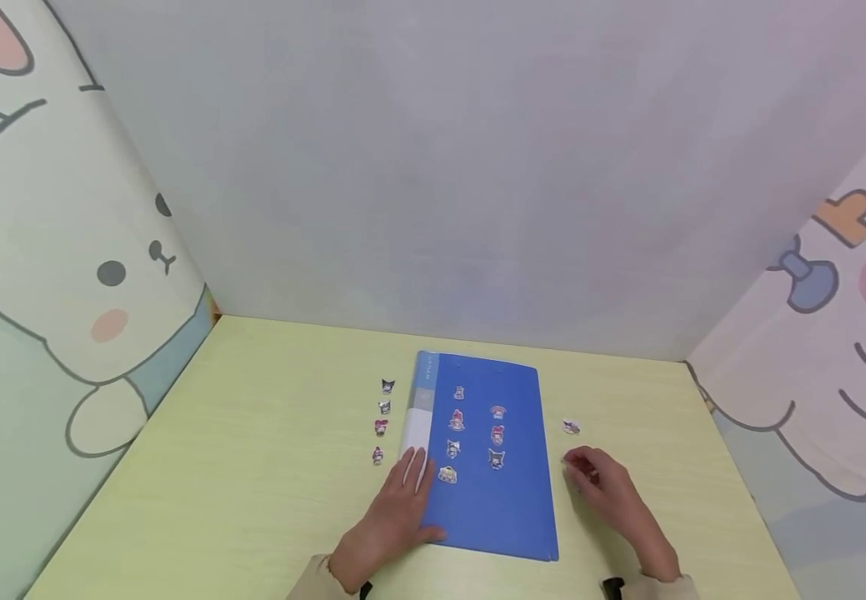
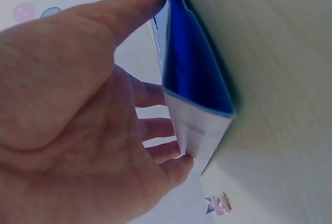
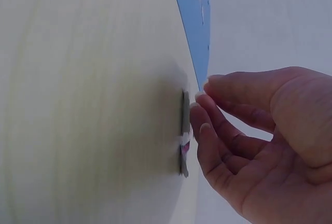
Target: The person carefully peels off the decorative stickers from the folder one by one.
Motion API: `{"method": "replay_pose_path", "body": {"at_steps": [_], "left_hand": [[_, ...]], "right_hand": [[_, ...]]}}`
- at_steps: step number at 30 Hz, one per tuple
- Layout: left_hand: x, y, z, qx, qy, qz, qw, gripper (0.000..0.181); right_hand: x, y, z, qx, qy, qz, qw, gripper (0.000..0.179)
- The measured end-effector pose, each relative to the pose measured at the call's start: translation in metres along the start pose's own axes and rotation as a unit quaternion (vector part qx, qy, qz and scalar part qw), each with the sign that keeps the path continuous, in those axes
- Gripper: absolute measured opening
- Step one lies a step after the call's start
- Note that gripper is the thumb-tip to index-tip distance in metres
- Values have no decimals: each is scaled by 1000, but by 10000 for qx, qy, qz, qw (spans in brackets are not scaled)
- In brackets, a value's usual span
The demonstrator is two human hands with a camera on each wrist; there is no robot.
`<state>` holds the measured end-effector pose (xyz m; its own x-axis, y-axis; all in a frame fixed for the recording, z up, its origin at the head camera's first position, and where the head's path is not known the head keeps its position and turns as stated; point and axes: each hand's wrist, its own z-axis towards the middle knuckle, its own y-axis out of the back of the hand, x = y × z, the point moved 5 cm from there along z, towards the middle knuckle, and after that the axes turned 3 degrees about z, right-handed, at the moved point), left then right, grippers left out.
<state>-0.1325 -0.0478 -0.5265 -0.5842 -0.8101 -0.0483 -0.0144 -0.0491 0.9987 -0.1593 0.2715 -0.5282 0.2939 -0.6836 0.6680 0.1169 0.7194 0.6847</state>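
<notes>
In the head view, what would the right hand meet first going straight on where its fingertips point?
The right hand likely meets the right edge of the blue folder, though the hand's height is unclear.

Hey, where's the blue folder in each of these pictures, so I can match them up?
Head: the blue folder lies in the lower half, slightly right of centre.
Left wrist: the folder is seen end-on, from top centre to below the middle.
Right wrist: the folder is a slim blue strip, upper right of centre.
Shared landmark: the pale tabletop.
</notes>
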Motion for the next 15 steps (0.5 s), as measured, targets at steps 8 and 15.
{"method": "replay_pose_path", "body": {"at_steps": [8,15], "left_hand": [[2,-14,2,-234,-46,305,9993,97],[1,-9,0,-313,-92,308,9990,96]], "right_hand": [[6,-14,9,311,-185,261,9990,14],[16,-31,17,604,-73,352,9975,16]]}}
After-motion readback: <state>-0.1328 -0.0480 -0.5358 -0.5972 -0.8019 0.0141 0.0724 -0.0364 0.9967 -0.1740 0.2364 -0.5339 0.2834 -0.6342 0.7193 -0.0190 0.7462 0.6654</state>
